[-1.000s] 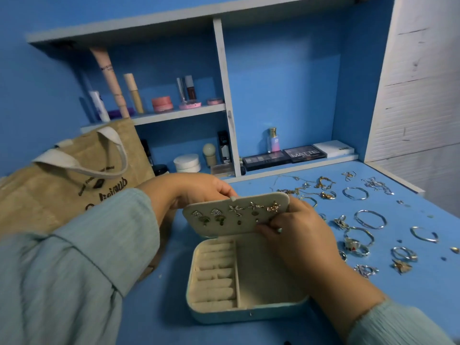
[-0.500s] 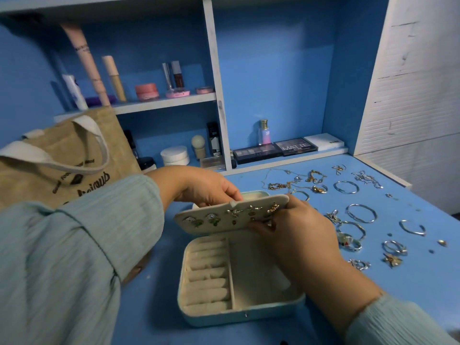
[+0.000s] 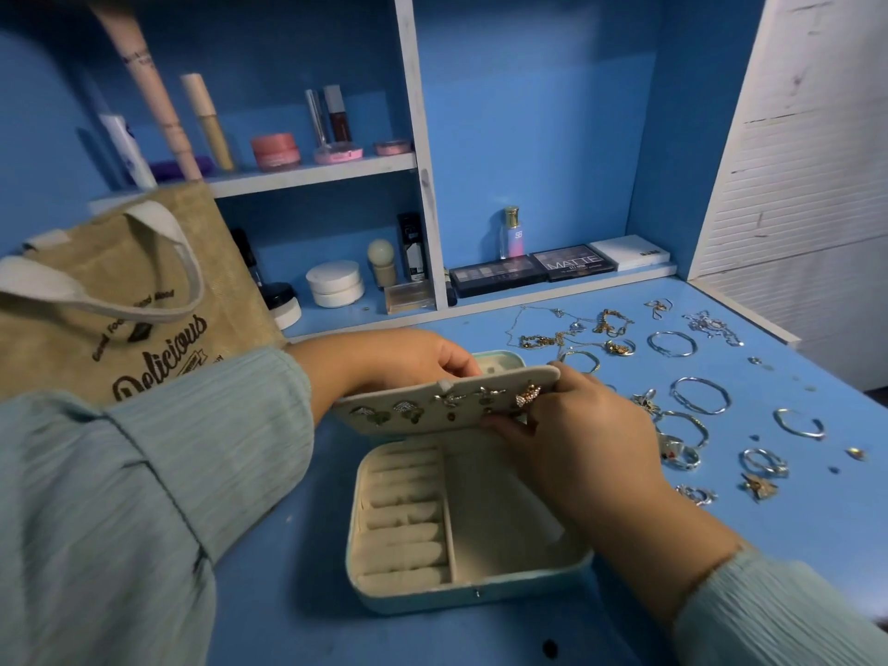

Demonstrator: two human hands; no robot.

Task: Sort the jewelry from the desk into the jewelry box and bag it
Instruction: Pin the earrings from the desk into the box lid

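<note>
An open pale-green jewelry box [image 3: 480, 588] with a cream lining sits on the blue desk [image 3: 793, 531]. Its cream earring panel [image 3: 423, 401], studded with several earrings, tilts over the box. My left hand [image 3: 399, 358] grips the panel's back edge. My right hand [image 3: 576, 425] pinches its right end from below. Several silver and gold rings, bangles [image 3: 700, 395] and chains [image 3: 567, 336] lie spread on the desk to the right. A tan jute tote bag [image 3: 120, 300] stands at the left.
Shelves behind hold cosmetics: tubes, a pink jar [image 3: 275, 150], white jars [image 3: 335, 283], a perfume bottle [image 3: 512, 232] and eyeshadow palettes [image 3: 574, 262]. A white slatted panel [image 3: 807, 161] bounds the desk on the right.
The earring panel has tipped from nearly upright to a flatter tilt over the box. Both hands stayed on it, and the view moved closer.
</note>
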